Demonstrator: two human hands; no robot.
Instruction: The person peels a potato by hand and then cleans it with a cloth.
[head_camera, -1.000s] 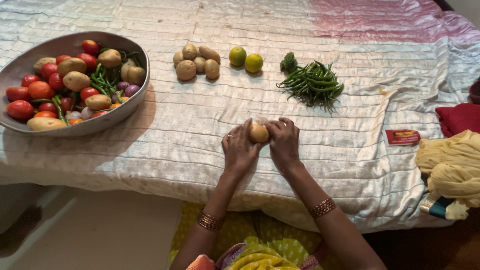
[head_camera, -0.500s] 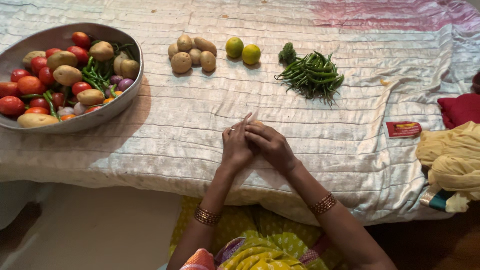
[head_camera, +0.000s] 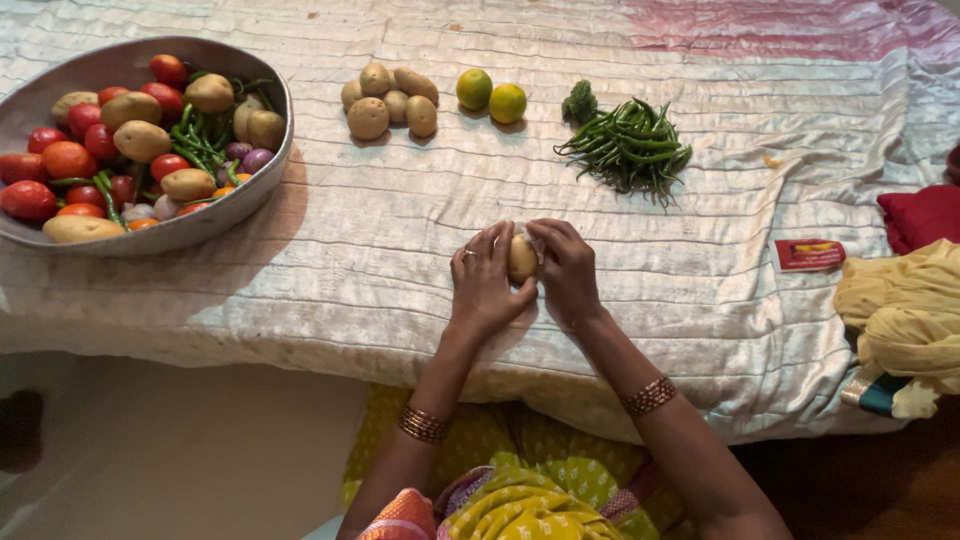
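I see my left hand (head_camera: 487, 278) and right hand (head_camera: 565, 268) cupped closed around one potato (head_camera: 521, 258), pinning it against the quilted cloth (head_camera: 420, 230). Sorted potatoes (head_camera: 388, 97) sit at eleven o'clock, the metal bowl (head_camera: 250, 190) at ten.

We see a tan potato (head_camera: 521, 258) on the pale silvery striped cloth (head_camera: 400, 230), red tomatoes (head_camera: 68, 160) in the grey bowl (head_camera: 262, 185), and dark green beans (head_camera: 630, 148) near its far edge.
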